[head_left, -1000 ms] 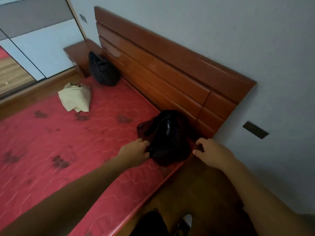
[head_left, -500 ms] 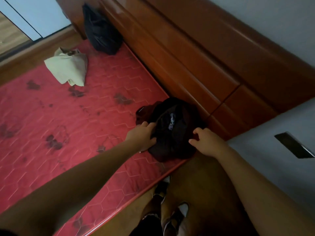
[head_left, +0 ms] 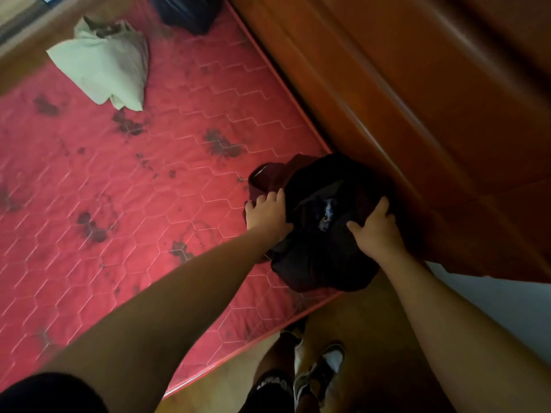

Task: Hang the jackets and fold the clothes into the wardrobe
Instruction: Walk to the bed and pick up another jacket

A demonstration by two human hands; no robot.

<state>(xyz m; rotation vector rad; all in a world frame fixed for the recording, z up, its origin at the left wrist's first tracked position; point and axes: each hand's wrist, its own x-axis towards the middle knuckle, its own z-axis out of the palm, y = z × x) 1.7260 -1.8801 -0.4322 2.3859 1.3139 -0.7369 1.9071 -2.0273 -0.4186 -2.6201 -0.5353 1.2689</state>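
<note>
Left hand [head_left: 268, 214] and right hand [head_left: 377, 231] close on opposite sides of the dark bundle of clothes [head_left: 322, 257]. The left hand's fingers curl over the side of the bundle farther from the headboard [head_left: 402, 93]. The right hand's fingers wrap the side nearer the headboard, with the thumb pressed on top. Both hands are clamped on cloth, neither spread flat.

The bundle is black and crumpled. It sits on the red mattress [head_left: 149, 204] right against the foot of the headboard, at the mattress corner closest to the person. A maroon garment [head_left: 269, 175] pokes out from under it, on the side away from the headboard and touching the left hand's fingertips. In the middle of the bundle a small pale patch [head_left: 328, 210] shows, perhaps a label. Whatever is on it is too blurred to read.

Farther along the headboard, another dark garment [head_left: 187, 13] lies against its base at the top edge of the view. A cream garment [head_left: 104, 67] lies crumpled well out from the headboard, apart from both dark heaps. The mattress is quilted in a hexagon pattern with dark blotches.

Below the bundle, off the mattress edge, the person's shoes [head_left: 322, 368] stand on the wooden floor [head_left: 372, 338].
</note>
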